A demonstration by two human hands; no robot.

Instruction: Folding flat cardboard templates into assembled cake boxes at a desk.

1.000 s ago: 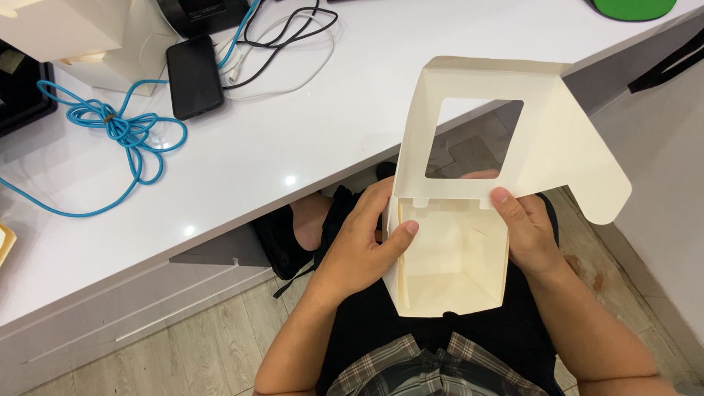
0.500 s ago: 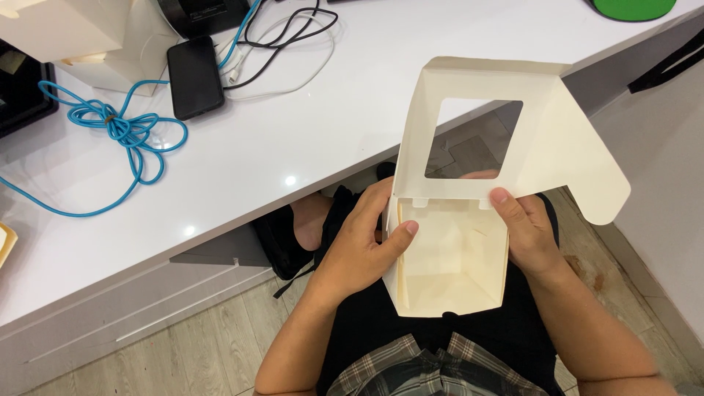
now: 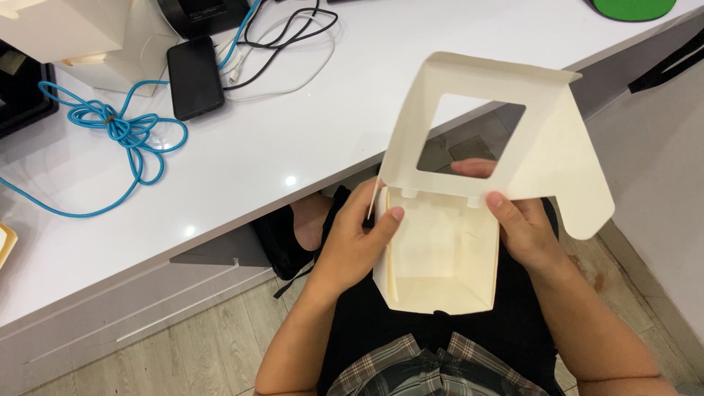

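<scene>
The paper box (image 3: 447,257) is cream throughout — its lid (image 3: 543,139) the same pale shade. Beyond the box lies the glossy white desk (image 3: 308,147); on the desk, a bright blue cable (image 3: 121,136), a black phone (image 3: 195,77), and black and white cords (image 3: 286,37). At the desk's far corner — a green pad (image 3: 634,7). Below the box, black clothing (image 3: 381,330) and grey-and-white plaid fabric (image 3: 433,367).

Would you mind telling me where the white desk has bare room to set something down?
The desk is bare between the blue cable and the paper box's windowed lid, along the near edge. It is crowded at the back, around the black phone and tangled cords.
</scene>
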